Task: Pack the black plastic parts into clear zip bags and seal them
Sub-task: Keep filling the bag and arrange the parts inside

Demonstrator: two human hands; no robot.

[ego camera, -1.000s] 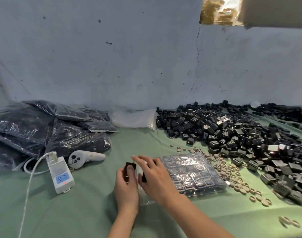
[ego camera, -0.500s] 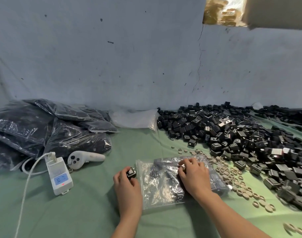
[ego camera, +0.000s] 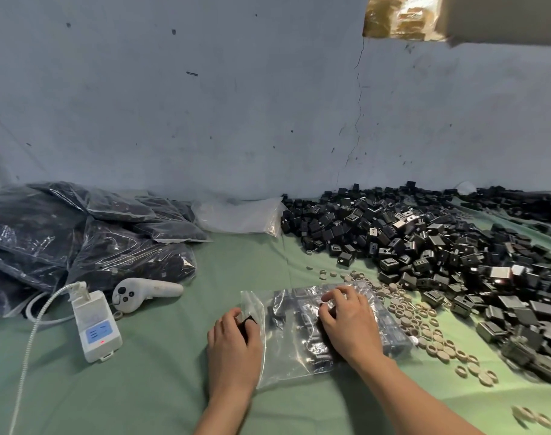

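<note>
At the middle of the green-covered bench (ego camera: 161, 387), pinches a small black plastic part (ego camera: 247, 321) in the curled left hand (ego camera: 233, 345), at the left edge of a clear plastic zip bag (ego camera: 286, 356) lying flat with more parts inside. Presses the right hand (ego camera: 349, 328), fingers bent, on top of that bag; cannot tell whether it grips. Has a heap of loose black plastic parts (ego camera: 424, 246) at right.

Packing workshop — heaped black parts (ego camera: 424, 246), filled bags (ego camera: 64, 237)
</note>
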